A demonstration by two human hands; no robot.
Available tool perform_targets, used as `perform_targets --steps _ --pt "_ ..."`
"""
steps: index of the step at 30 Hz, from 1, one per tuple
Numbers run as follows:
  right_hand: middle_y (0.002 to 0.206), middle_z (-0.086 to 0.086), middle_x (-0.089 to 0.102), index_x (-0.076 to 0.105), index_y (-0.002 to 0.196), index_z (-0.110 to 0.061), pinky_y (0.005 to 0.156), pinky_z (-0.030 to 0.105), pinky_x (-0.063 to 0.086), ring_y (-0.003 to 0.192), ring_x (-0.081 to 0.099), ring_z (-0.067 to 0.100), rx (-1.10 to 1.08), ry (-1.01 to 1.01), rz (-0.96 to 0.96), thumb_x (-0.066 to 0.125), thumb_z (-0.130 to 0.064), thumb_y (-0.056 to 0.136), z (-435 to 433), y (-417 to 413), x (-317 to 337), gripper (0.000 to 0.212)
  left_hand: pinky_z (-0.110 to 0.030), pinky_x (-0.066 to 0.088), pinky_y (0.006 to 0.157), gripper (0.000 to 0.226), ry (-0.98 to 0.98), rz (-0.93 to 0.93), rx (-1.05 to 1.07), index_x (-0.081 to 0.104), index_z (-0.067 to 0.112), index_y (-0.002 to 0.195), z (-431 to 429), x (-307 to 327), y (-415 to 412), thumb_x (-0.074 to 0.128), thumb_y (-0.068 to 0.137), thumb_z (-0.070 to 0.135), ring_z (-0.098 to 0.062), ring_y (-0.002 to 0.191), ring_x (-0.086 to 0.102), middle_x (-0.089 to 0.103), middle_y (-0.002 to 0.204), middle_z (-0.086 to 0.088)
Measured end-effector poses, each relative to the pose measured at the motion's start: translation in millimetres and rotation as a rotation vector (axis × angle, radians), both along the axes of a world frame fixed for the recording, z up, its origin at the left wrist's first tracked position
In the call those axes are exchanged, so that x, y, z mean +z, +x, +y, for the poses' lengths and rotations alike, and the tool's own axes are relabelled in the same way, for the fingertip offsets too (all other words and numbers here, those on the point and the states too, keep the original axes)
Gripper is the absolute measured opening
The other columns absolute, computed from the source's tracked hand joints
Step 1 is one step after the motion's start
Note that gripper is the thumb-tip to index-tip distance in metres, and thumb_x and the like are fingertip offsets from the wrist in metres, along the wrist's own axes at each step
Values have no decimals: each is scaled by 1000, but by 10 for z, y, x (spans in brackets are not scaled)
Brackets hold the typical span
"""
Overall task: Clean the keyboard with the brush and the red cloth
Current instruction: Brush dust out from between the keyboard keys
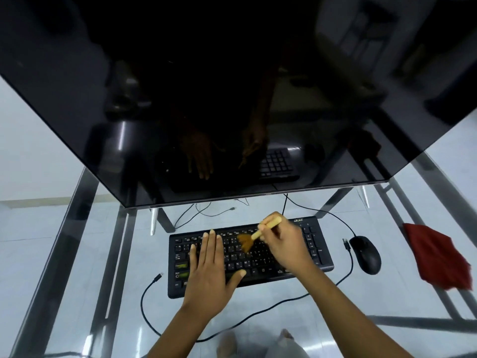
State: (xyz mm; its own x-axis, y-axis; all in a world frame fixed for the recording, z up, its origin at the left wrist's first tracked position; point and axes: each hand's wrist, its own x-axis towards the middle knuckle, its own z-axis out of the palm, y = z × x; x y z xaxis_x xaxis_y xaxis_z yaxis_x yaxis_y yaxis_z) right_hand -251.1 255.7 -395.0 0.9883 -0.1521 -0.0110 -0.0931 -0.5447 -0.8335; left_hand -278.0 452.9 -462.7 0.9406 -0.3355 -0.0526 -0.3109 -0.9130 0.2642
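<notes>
While a glass bench (387, 301) on metal rails carries everything, we see a dark glossy monitor (206, 86) filling the upper half of the view, its screen dimly mirroring both hands and the keys. Below its lower edge lies the black keyboard (260, 259), flat on the glass and turned slightly askew. Well to the right, near the bench's edge, the red cloth (436, 259) sits crumpled and apart from both hands. The left hand (209, 275) rests palm down on the left half of the keyboard, its fingers (211, 244) straight and together, the thumb spread out to the right, holding nothing. The right hand (284, 244) is over the right half of the keys, its fingers curled round the pale wooden handle of the brush (251, 237). We see the brush slanting down to the left, its brown bristles on the upper middle rows of keys, between the two hands. A black mouse (366, 254) lies between keyboard and cloth. A thin black cable (144, 306) loops across the glass in front of the keyboard, its plug lying loose just left of it.
</notes>
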Motion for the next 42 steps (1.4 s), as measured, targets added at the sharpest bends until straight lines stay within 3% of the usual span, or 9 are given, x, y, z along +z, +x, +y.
perform_targets --steps 9,14,17,25,27,31,34,37,42 --pt "73 -14 69 60 86 -18 69 18 50 73 65 3 -155 1 -23 59 -21 94 -392 -90 2 9 -44 -16 116 111 51 100 -179 -17 9 149 -555 213 73 31 80 82 -20 140 -33 -31 153 -6" --pt "73 1 71 59 85 -17 74 35 58 69 70 13 -187 152 61 56 -17 95 -529 -154 -20 11 -50 0 119 110 162 131 -195 -10 6 149 -595 79 -1 26 78 81 -25 144 -24 -21 156 -11" --pt "77 -7 70 57 84 -22 70 19 49 75 65 2 -263 29 -46 56 -16 94 -682 -107 -15 12 -52 16 117 110 192 139 -174 17 1 149 -623 -32 89 26 76 83 -29 147 2 10 159 -17" --pt "70 -24 68 58 87 -15 68 14 46 72 64 -5 -384 10 -78 55 -14 94 -1090 -167 77 8 -51 16 114 110 211 108 -201 19 1 149 -817 -27 104 22 76 83 -31 147 6 7 159 -16" --pt "73 -10 71 58 87 -14 70 20 52 69 67 3 -398 128 -55 56 -16 95 -1150 -216 87 9 -51 17 113 110 212 120 -199 22 1 148 -828 -37 68 22 76 83 -31 147 9 10 158 -17" --pt "74 -5 71 60 85 -19 70 27 56 69 68 9 -169 52 98 59 -16 94 -1135 -329 40 9 -49 3 115 112 200 133 -195 7 3 150 -813 -26 90 18 74 84 -27 147 -9 -6 159 -13" --pt "78 -10 68 58 84 -26 69 20 51 76 66 9 -414 13 -102 58 -12 93 -1169 -435 45 17 -47 -4 117 111 207 109 -209 3 4 150 -774 -23 91 16 75 84 -27 146 -13 -11 158 -12" --pt "70 -5 73 59 86 -12 64 21 54 66 69 11 -285 209 52 55 -9 95 -1140 -541 11 10 -45 -2 117 102 158 105 -186 13 3 150 -769 -20 72 17 84 81 -25 148 -4 1 160 -13" --pt "82 -4 68 60 87 -18 66 7 46 75 66 9 -439 16 -94 60 -10 92 -1208 -687 -33 10 -41 -17 114 97 118 116 -165 -11 9 148 -763 4 43 3 84 80 -17 142 -29 -23 157 -6"
